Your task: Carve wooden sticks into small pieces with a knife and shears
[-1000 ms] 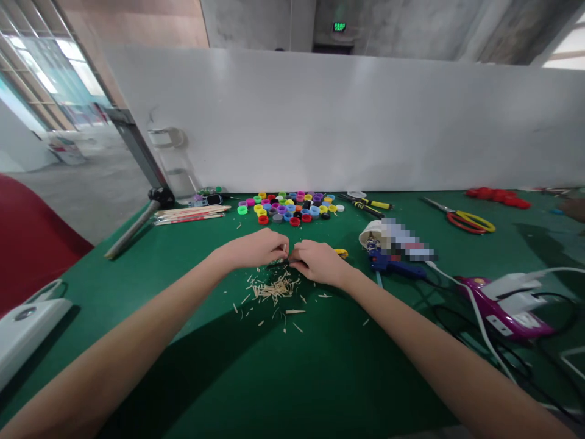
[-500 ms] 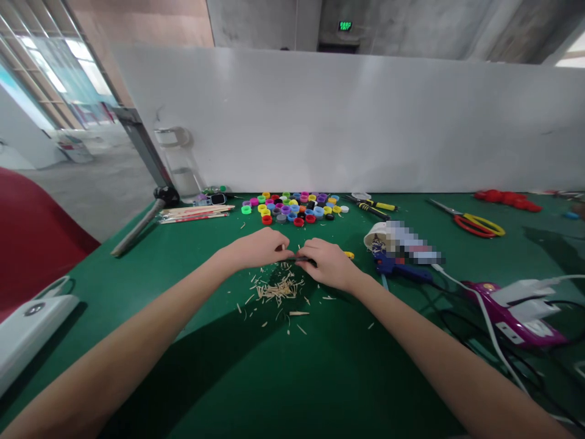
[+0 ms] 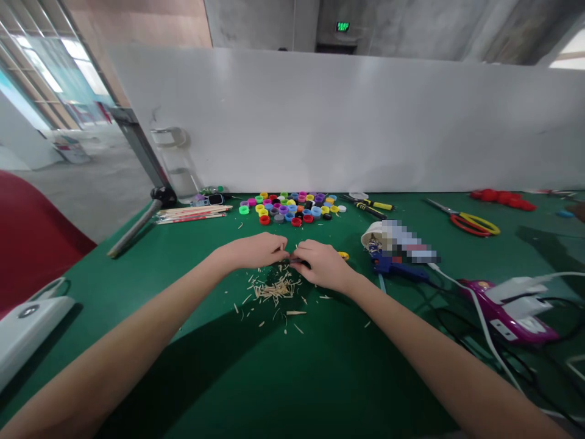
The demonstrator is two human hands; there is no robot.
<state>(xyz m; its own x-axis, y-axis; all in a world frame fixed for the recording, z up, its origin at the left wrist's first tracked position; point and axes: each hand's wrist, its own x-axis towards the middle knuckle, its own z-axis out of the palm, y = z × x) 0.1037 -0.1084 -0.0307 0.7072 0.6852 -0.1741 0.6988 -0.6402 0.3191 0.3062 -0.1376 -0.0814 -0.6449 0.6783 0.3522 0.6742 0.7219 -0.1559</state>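
Observation:
My left hand point(image 3: 262, 250) is closed, pinching a short wooden stick point(image 3: 282, 247) of which only a tip shows. Close against it, my right hand point(image 3: 322, 263) is wrapped round what looks like a utility knife, mostly hidden. Its dark blade point(image 3: 296, 260) points toward the left fingers, and a yellow end point(image 3: 343, 255) sticks out behind the right hand. Just below both hands, a loose pile of wood shavings point(image 3: 276, 289) lies on the green tabletop point(image 3: 274, 378). One larger wood sliver point(image 3: 296, 313) rests in front of the pile.
Colourful bottle caps point(image 3: 287, 209) are spread behind my hands. Wooden sticks point(image 3: 194, 213) lie at the back left. To the right are a tipped white cup point(image 3: 372, 235), a blue glue gun point(image 3: 400, 268), pliers point(image 3: 370, 210), scissors point(image 3: 468, 221), and a purple power strip point(image 3: 507, 320) with cables.
The whole view has shifted slightly to the left. Both hands stay together over the shavings with the same grips, and the fingers have moved only a little.

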